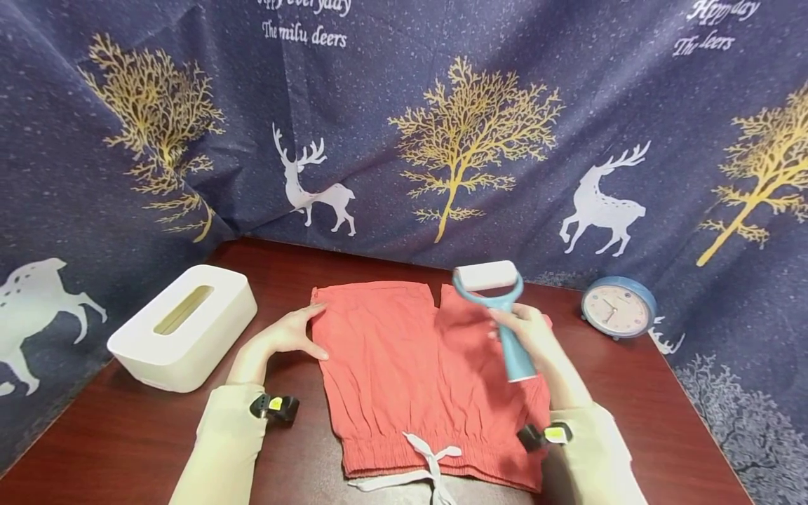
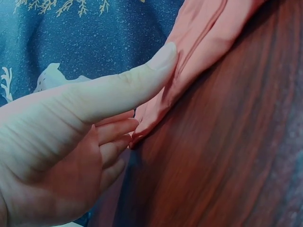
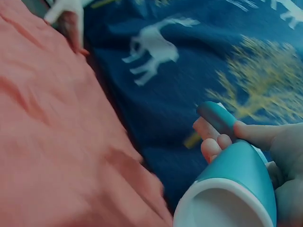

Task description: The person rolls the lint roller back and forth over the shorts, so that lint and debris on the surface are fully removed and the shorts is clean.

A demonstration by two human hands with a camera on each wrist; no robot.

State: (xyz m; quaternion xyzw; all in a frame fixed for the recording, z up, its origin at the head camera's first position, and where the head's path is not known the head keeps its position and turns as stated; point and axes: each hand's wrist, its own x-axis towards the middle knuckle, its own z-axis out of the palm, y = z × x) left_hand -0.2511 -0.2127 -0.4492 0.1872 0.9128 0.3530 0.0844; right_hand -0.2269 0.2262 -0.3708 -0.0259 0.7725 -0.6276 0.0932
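Coral-red shorts (image 1: 379, 365) lie spread on the table, waistband toward me, with a white drawstring (image 1: 432, 459) tied in a bow. My right hand (image 1: 533, 330) grips the blue handle of a lint roller (image 1: 519, 354), its white roll pointing away from me. The roller is held up over the right leg of the shorts, handle end toward the right wrist camera. At the left edge of the shorts, my left hand (image 1: 293, 333) has thumb and fingers spread apart. In the left wrist view its thumb (image 2: 163, 56) overlaps the fabric's edge, fingertips right at the far corner.
A white tissue box (image 1: 183, 330) with a slot on top stands at the left. To the right is a round blue alarm clock (image 1: 618, 307). A dark blue cloth (image 1: 379, 140) printed with deer and trees hangs behind the reddish-brown table (image 1: 663, 421).
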